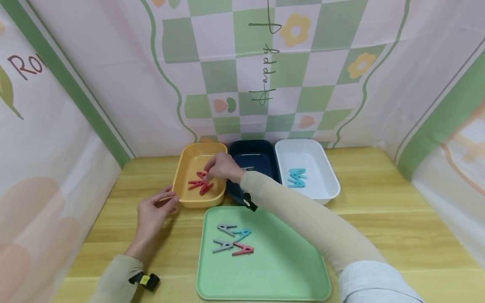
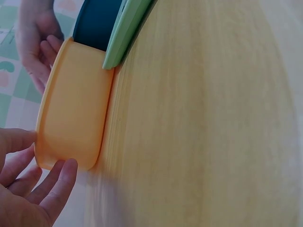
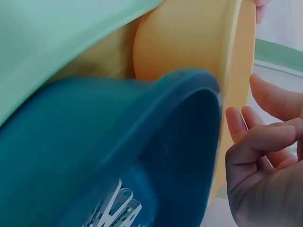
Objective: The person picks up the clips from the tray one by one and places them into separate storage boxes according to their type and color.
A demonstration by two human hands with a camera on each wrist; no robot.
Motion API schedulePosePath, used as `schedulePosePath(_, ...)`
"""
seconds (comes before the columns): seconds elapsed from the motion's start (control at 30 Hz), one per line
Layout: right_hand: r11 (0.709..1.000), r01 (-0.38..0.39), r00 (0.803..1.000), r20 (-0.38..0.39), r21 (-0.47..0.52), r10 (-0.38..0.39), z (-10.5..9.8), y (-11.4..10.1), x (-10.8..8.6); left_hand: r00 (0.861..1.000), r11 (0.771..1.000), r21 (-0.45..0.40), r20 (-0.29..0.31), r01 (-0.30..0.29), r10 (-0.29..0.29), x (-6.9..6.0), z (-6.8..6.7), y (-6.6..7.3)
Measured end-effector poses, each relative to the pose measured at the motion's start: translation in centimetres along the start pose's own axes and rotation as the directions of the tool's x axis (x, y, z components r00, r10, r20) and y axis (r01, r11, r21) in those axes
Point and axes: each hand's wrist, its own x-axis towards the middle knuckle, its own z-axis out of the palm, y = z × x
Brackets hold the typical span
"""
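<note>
My right hand [image 1: 223,166] hovers over the yellow bin [image 1: 182,168], just above the red clothespins [image 1: 206,188] lying there. Its fingers are loosely bent, and the right wrist view shows nothing between thumb and fingers. At the bin's near left corner, my left hand [image 1: 155,212] touches the outer wall and rim with relaxed fingers [image 2: 66,177]. Grey clothespins [image 3: 118,205] lie in the navy bin [image 1: 251,147], which my right arm partly covers. On the green tray [image 1: 280,269] are two grey clothespins [image 1: 223,245], a blue clothespin [image 1: 242,233] and a red clothespin [image 1: 243,249].
A white bin [image 1: 322,181] with several light blue clothespins [image 1: 297,179] stands right of the navy one. All three bins stand side by side behind the tray on the wooden table [image 1: 398,223]. A patterned cloth [image 1: 216,75] hangs behind them.
</note>
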Motion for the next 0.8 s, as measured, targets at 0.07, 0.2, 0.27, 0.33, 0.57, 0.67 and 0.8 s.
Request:
schedulePosePath(0.07,1.0,0.008,1.0,0.002,0.008,-0.008,-0.1,-0.1,-0.2,1.0,1.0,-0.003,0.0,0.004,-0.004,-0.1,0.0,0.1)
schedulePosePath(0.2,0.999,0.04,0.999,0.0,0.016,-0.04,-0.2,-0.4,-1.0,1.0,1.0,-0.006,0.0,0.001,-0.001,-0.1,0.1,0.2)
schedulePosePath(0.27,0.998,0.062,0.998,0.002,0.031,-0.062,-0.3,-0.5,-1.4,1.0,1.0,-0.004,-0.001,-0.002,0.002,-0.1,0.0,0.2)
schedulePosePath(0.33,0.995,0.084,0.996,0.002,0.048,-0.085,-0.5,-0.5,-2.0,1.0,1.0,0.001,-0.003,-0.003,0.003,-0.1,0.0,0.1)
schedulePosePath(0.57,0.983,0.116,0.993,-0.006,0.14,-0.116,-0.9,-0.6,-4.3,1.0,1.0,0.022,-0.006,0.002,-0.002,0.0,0.2,0.1)
schedulePosePath(0.67,0.974,0.127,0.992,-0.008,0.188,-0.128,-0.9,-0.5,-5.5,1.0,1.0,0.03,-0.006,0.0,0.0,0.0,0.2,0.1)
schedulePosePath(0.8,0.966,0.165,0.986,-0.017,0.2,-0.165,-1.0,-0.5,-7.0,1.0,0.999,0.048,-0.013,-0.004,0.005,-0.1,0.1,0.0)
